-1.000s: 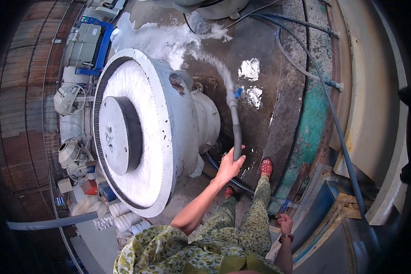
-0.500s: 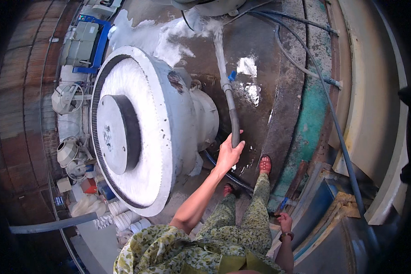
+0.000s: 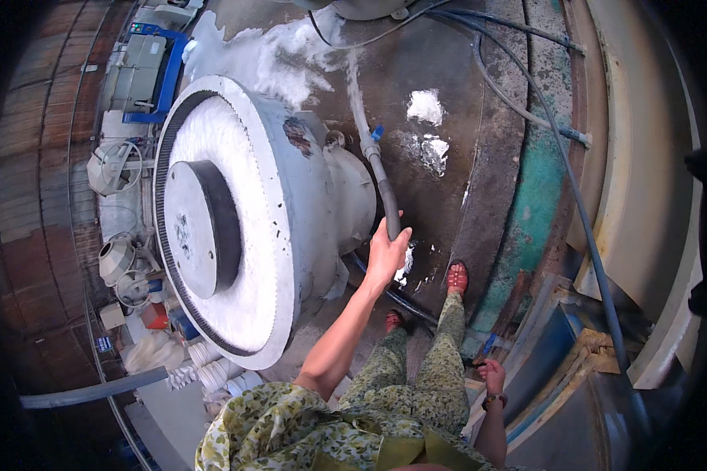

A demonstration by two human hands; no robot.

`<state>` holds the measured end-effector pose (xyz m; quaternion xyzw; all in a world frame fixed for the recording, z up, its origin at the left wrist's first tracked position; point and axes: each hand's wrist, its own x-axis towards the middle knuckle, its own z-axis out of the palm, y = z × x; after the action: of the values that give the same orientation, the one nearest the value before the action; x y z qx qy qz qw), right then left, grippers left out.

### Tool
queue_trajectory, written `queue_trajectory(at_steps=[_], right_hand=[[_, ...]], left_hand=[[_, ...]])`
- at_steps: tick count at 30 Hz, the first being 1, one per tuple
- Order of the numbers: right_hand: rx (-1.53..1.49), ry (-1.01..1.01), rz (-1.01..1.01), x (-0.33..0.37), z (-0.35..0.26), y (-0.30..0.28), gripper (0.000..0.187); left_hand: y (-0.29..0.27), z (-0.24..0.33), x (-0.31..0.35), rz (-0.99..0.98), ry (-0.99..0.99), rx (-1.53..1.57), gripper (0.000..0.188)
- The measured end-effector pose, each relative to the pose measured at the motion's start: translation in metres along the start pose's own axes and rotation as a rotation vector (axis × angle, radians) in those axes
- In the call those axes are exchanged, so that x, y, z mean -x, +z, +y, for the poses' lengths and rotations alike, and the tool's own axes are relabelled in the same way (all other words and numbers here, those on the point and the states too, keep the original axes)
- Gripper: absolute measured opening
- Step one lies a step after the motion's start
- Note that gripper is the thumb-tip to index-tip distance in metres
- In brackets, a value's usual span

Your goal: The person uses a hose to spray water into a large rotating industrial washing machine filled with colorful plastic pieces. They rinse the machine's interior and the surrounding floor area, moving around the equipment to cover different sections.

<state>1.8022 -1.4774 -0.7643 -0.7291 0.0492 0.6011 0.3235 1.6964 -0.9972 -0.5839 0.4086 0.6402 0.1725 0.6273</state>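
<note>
Swung leftward, the outstretched left hand (image 3: 386,254) curls closely round the grey hose (image 3: 383,187).

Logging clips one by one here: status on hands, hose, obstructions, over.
Left hand gripping grey hose, water streaming out. Right hand low, grip unclear. Dark hose lying across floor by the feet.

My leaf-print shirt (image 3: 291,424), green and yellowish, at six o'clock; matching trousers (image 3: 449,369) above; red sandals (image 3: 457,276); dark wristband (image 3: 495,401), five o'clock.
</note>
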Motion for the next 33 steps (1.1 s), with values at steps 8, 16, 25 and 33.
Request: queue_trajectory(at_steps=[8,16,25,33], right_hand=[[-0.02,0.056,-0.008,0.008,-0.011,-0.005,0.021],[-0.026,-0.018,-0.048,-0.009,0.012,-0.005,0.021],[0.478,-0.255,-0.093,-0.038,-0.007,0.016,0.028],[0.617,-0.405,-0.031,-0.008,-0.038,0.094,0.026]], left_hand=[[-0.007,-0.006,-0.016,0.138,-0.04,0.137,0.022],[-0.029,-0.039,0.015,0.098,-0.146,0.198,0.049],[-0.066,-0.108,0.104,-0.07,-0.208,0.015,0.034],[-0.19,-0.323,0.258,0.065,-0.215,-0.418,0.056]])
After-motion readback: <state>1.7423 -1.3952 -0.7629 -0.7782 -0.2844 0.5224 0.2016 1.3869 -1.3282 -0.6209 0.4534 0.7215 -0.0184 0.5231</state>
